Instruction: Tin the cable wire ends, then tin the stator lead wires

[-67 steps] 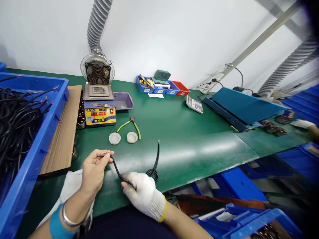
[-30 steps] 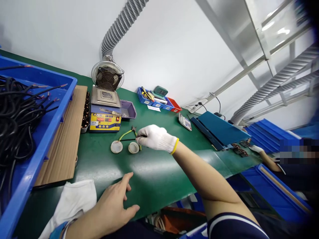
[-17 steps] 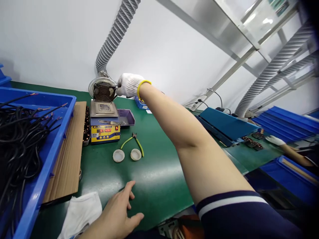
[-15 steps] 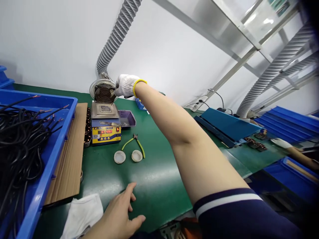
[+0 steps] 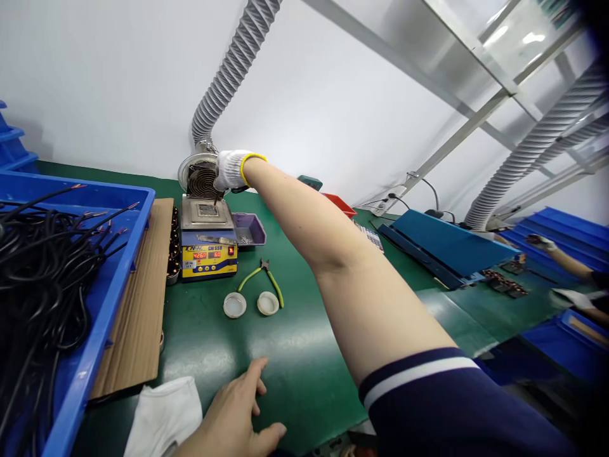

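My right hand, in a white knit glove with a yellow cuff, is closed at the solder pot. It grips a black cable; most of the cable is hidden behind the hand and forearm. A thin dark end points down from the fingers to the molten square of the pot, and I cannot tell whether it touches. Behind it are a round coiled guard and a fume hood. My left hand, bare, hovers over or rests on the green table with its fingers apart, holding nothing, right of a white cloth glove.
A blue bin of black cables stands left, beside cardboard. Green-handled cutters and two small round dishes lie before the pot, a purple tray beside it. Far right, a co-worker's hands work near blue bins.
My right hand has come lower, bringing the thin end down to the pot. The whole view has shifted slightly. My left hand stays spread. A co-worker's second hand has come into view.
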`<state>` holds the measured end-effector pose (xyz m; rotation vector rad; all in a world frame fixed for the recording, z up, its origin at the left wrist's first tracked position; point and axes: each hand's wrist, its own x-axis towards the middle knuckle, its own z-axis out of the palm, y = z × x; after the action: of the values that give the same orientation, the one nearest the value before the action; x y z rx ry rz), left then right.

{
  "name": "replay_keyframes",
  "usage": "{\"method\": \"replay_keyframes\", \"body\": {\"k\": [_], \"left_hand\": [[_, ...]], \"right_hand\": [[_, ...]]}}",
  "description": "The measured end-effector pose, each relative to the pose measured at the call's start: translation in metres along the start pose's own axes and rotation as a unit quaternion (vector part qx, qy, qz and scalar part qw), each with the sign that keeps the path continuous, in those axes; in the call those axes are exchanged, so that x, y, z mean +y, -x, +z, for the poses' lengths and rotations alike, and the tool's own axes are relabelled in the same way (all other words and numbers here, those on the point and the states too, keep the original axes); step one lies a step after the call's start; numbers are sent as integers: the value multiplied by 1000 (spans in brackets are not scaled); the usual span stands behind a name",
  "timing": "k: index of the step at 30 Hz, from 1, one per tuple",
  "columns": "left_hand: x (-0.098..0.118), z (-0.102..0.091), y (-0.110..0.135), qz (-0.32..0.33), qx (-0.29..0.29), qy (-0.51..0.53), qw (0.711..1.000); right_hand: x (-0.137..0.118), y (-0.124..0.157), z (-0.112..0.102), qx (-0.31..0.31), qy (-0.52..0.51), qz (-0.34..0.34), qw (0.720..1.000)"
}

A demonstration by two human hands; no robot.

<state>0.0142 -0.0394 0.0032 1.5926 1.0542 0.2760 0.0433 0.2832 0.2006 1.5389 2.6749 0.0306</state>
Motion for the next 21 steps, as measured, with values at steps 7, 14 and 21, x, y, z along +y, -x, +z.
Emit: {"method": "replay_keyframes", "body": {"k": [7,14,21], "left_hand": [[-3,1,-1,3,4,5,1000],[-5,3,-1,20,4,4,1000],[-3,4,0,34,33,-8,999]], "right_hand": [[-2,17,-15,5,49,39,998],[42,90,-44,41,-189,27,981],[79,162,-30,-3,-406,-10,914]]}}
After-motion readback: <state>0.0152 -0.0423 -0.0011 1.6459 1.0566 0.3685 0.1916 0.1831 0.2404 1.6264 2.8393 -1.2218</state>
